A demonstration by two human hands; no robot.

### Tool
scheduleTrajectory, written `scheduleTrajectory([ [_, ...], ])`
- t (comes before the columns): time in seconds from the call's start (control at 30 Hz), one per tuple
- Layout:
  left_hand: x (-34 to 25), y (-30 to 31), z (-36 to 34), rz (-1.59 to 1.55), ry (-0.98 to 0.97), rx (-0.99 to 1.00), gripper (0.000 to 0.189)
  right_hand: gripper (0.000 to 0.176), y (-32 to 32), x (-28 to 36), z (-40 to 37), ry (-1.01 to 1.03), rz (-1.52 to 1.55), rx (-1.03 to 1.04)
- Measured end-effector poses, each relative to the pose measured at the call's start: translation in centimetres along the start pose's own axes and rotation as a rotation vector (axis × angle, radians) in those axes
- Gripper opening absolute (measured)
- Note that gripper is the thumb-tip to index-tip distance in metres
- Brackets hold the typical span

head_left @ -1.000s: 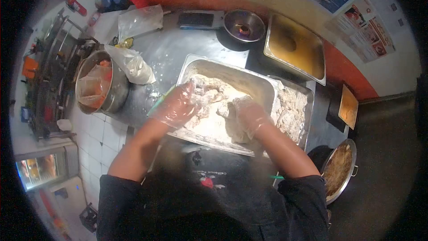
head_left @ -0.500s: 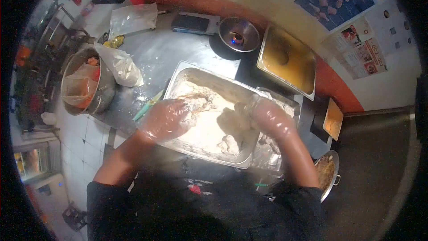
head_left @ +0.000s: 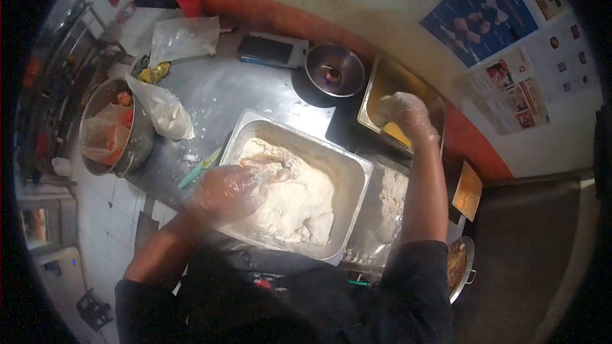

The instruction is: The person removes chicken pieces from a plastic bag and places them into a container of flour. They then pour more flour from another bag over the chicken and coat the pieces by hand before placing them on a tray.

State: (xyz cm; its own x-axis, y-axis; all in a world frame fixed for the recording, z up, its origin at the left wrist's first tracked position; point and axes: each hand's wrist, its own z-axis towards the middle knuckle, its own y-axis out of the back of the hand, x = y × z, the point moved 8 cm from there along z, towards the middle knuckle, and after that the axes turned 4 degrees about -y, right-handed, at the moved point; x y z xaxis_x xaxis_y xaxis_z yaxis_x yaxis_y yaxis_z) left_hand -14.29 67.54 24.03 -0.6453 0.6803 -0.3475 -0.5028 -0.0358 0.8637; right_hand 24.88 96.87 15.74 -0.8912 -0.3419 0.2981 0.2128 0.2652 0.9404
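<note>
My left hand (head_left: 231, 192), in a clear plastic glove, is closed at the left side of a steel pan (head_left: 357, 181) of white flour (head_left: 303, 197). At its fingertips is a flour-dusted piece of raw meat (head_left: 275, 167), which looks like chicken; the glove partly hides the grip. My gloved right hand (head_left: 411, 118) reaches over a deep steel container (head_left: 364, 111) of yellow liquid (head_left: 396, 134). Its fingers point down and left, blurred, so what they hold cannot be made out. A coated lump (head_left: 317, 226) lies in the flour near the pan's front.
A tray with floury pieces (head_left: 392, 194) adjoins the pan's right side. Behind stand a steel bowl (head_left: 335, 70) and a flat scale-like device (head_left: 266, 49). On the left are a flour bag (head_left: 167, 114), a green-handled tool (head_left: 199, 169) and a large pot (head_left: 143, 146). A round pan (head_left: 458, 267) sits at right.
My right hand has moved from the flour pan up and right to the yellow liquid's container. My left hand stays at the pan's left side with the meat. The view has shifted slightly.
</note>
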Motion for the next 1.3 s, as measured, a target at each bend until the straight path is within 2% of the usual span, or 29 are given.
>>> scheduleTrajectory([
  [0.03,0.6,-1.0,-0.5,0.003,0.029,0.078,0.034,0.013,-1.6,-3.1,0.3,-0.211,0.261,-0.071],
  [0.1,1.8,-3.4,-2.3,0.009,0.092,0.234,0.053,0.015,-1.8,-2.9,-1.1,-0.351,0.213,-0.104],
  [0.17,1.3,-2.4,-1.8,-0.037,0.014,0.142,0.053,0.02,0.6,3.7,-2.6,-0.199,-0.405,-0.028],
  [0.23,1.1,-2.0,-1.7,-0.079,0.0,0.094,0.052,0.02,-2.4,0.8,-0.8,-0.062,-0.523,0.013],
  [0.3,1.4,-2.0,-1.7,-0.11,0.046,0.085,0.05,0.021,-2.0,-0.5,-1.0,-0.056,-0.251,-0.029],
  [0.4,0.7,-1.8,-1.8,-0.017,-0.071,0.044,0.052,0.027,3.4,1.1,-4.2,-0.229,0.665,-0.228],
  [0.43,0.9,-2.3,-2.0,-0.001,-0.047,0.04,0.052,0.029,4.0,2.5,-5.0,-0.29,0.921,-0.305],
  [0.5,1.3,-3.2,-2.8,0.029,-0.011,0.047,0.052,0.027,5.0,3.1,-6.2,-0.303,0.769,-0.44],
  [0.6,0.4,-2.5,-1.8,0.17,-0.014,-0.023,0.024,0.018,5.6,5.2,-4.6,-0.109,-0.48,-0.506],
  [0.63,0.6,-2.3,-1.9,0.201,-0.04,-0.037,0.024,0.021,6.9,6.6,-6.1,-0.092,-0.172,-0.627],
  [0.7,0.7,-2.9,-3.1,0.247,-0.069,-0.058,0.025,0.021,4.6,1.6,-3.4,-0.072,-0.312,-0.517],
  [0.73,1.5,-4.0,-3.6,0.209,-0.021,-0.025,0.024,0.02,3.0,0.0,-2.6,-0.064,-0.375,-0.455],
  [0.8,3.3,-6.2,-4.1,0.131,0.075,0.05,0.024,0.012,5.4,1.9,-5.3,-0.245,0.261,-0.474],
  [0.83,4.5,-6.2,-4.0,-0.111,0.3,0.109,0.026,0.008,6.6,3.3,-7.0,-0.324,0.564,-0.537],
  [0.87,4.9,-6.2,-4.0,-0.213,0.362,0.105,0.027,0.002,7.7,4.2,-7.8,-0.236,0.395,-0.591],
  [0.9,5.5,-6.1,-4.0,-0.313,0.423,0.101,0.027,0.007,7.8,4.8,-8.8,-0.231,0.663,-0.602],
  [0.93,5.4,-5.1,-3.5,-0.309,0.349,0.084,0.027,0.015,8.3,5.7,-9.9,-0.224,0.928,-0.614],
  [0.97,5.2,-4.2,-3.1,-0.305,0.274,0.067,0.027,0.02,8.9,7.2,-11.2,-0.196,0.937,-0.635],
  [1.0,5.1,-3.3,-2.6,-0.3,0.2,0.05,0.028,0.023,10.1,11.4,-13.1,-0.268,0.955,-0.612],
  [1.07,4.2,-1.0,-2.0,-0.192,-0.118,-0.029,0.026,0.025,11.7,20.2,-16.4,-0.288,1.057,-0.545],
  [1.1,3.3,0.7,-1.2,-0.322,-0.174,-0.012,0.035,0.026,10.7,22.5,-16.7,-0.192,1.145,-0.484],
  [1.13,4.4,1.2,-0.7,-0.436,-0.025,-0.02,0.036,0.026,9.9,24.7,-16.9,-0.096,1.229,-0.424],
  [1.2,6.9,1.0,-0.6,-0.652,0.276,-0.032,0.037,0.021,7.2,29.0,-16.7,-0.125,1.189,-0.303],
  [1.23,8.5,-0.6,-1.9,-0.775,0.351,-0.088,0.035,0.018,4.9,30.6,-16.0,-0.178,1.139,-0.201],
  [1.3,7.4,2.0,-1.2,-0.701,0.336,-0.14,0.031,0.025,-0.4,33.2,-14.4,-0.139,0.984,-0.048],
])
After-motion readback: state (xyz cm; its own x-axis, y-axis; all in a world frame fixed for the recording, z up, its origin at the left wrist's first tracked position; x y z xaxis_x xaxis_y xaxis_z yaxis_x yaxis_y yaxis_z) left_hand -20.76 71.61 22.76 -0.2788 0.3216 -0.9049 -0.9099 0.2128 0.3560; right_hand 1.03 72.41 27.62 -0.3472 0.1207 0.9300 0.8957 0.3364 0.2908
